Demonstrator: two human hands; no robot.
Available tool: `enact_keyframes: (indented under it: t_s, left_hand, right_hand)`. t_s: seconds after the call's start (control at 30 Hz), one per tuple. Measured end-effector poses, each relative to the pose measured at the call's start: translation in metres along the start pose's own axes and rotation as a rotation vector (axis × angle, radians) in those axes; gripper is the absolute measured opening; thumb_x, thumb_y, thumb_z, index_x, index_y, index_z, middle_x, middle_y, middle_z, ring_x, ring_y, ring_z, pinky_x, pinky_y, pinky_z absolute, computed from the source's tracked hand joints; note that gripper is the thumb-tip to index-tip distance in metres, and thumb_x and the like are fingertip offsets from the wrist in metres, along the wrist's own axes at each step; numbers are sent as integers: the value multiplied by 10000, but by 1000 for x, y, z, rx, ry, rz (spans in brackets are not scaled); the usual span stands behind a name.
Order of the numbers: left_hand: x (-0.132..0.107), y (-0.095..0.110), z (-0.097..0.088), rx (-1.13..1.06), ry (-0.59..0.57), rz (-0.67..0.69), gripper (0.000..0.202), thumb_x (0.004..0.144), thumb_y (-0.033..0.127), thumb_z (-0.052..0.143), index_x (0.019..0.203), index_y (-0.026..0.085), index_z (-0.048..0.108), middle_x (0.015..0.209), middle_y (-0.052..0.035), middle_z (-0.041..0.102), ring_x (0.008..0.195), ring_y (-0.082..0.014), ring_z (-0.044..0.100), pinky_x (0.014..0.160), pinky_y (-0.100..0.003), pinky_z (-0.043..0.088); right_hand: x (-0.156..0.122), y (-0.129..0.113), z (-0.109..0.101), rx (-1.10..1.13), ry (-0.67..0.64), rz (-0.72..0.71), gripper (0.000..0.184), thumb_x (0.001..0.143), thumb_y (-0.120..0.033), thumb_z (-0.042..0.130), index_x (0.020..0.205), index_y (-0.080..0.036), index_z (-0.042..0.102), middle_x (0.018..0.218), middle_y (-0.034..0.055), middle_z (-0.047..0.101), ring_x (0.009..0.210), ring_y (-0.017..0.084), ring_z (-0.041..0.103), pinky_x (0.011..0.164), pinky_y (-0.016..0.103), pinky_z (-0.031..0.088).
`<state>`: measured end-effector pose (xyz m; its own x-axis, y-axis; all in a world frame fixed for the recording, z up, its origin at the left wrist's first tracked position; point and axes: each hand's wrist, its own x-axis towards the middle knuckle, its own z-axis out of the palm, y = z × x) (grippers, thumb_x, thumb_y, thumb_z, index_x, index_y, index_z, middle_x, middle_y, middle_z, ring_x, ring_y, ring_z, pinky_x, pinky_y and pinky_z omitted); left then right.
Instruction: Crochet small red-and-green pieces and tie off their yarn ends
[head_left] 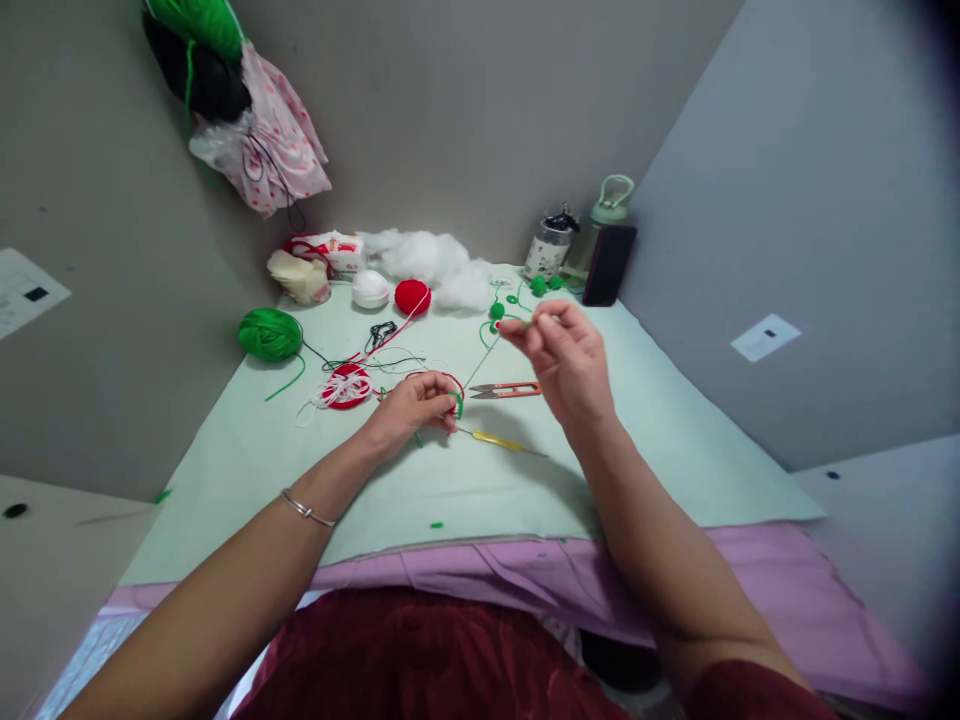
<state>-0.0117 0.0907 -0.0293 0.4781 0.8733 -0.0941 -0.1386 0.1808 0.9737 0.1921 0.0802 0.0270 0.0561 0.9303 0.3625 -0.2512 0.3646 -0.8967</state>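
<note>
My left hand [416, 405] is closed in a pinch on a small crocheted piece [458, 404] in green, white and red, just above the table. A taut green yarn strand [481, 363] runs from this piece up to my right hand [566, 350]. That hand is raised, with thumb and fingers pinched on the strand; whether a needle is there too is too small to tell. Between the hands lie orange-handled thread snips [510, 389]. A crochet hook with a yellow handle [496, 441] rests just right of my left fingertips.
Left of my hands are a green yarn ball [270, 335] and a red-and-white yarn bundle [346, 386]. Behind sit white [370, 290] and red yarn balls [412, 297] and white stuffing [431, 260]. A phone [610, 265] leans against a bottle [611, 205] at the back right.
</note>
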Motion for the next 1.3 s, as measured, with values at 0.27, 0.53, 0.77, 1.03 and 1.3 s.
enact_keyframes:
  t_s: [0.27, 0.53, 0.77, 1.03, 1.3]
  left_hand:
    - [2, -4, -5, -40, -19, 31, 226, 785, 304, 802, 935, 170, 700, 828, -16, 716, 731, -126, 697, 764, -270, 583]
    - [-1, 0, -4, -29, -18, 65, 208, 816, 317, 771, 946, 167, 710, 916, -31, 722, 793, -140, 702, 823, -285, 574]
    - [-1, 2, -3, -6, -29, 86, 199, 852, 309, 731, 974, 155, 704, 946, -44, 721, 818, -138, 691, 838, -280, 567]
    - [-1, 3, -4, -11, -31, 84, 199, 852, 305, 736, 977, 153, 708, 949, -47, 728, 821, -138, 694, 857, -287, 557]
    - [-1, 1, -6, -39, -95, 81, 197, 851, 318, 745, 974, 165, 729, 955, -42, 730, 832, -136, 690, 886, -303, 560]
  right_hand:
    - [3, 4, -9, -293, -184, -9, 209, 870, -428, 720, 877, -223, 681, 728, 1, 641, 777, 168, 643, 757, 322, 529]
    - [0, 11, -16, -865, -424, -297, 138, 930, -179, 632, 897, -249, 746, 868, 29, 585, 793, 152, 554, 680, 287, 431]
    - [-1, 10, -16, -1048, -463, -361, 163, 941, -126, 604, 930, -217, 739, 875, 30, 571, 810, 152, 557, 694, 278, 416]
    - [-1, 9, -17, -1064, -467, -392, 164, 947, -133, 596, 929, -219, 735, 860, 28, 563, 798, 153, 549, 696, 281, 417]
    - [-1, 12, -15, -923, -509, -360, 143, 941, -152, 620, 918, -224, 741, 841, 17, 557, 774, 140, 556, 681, 266, 427]
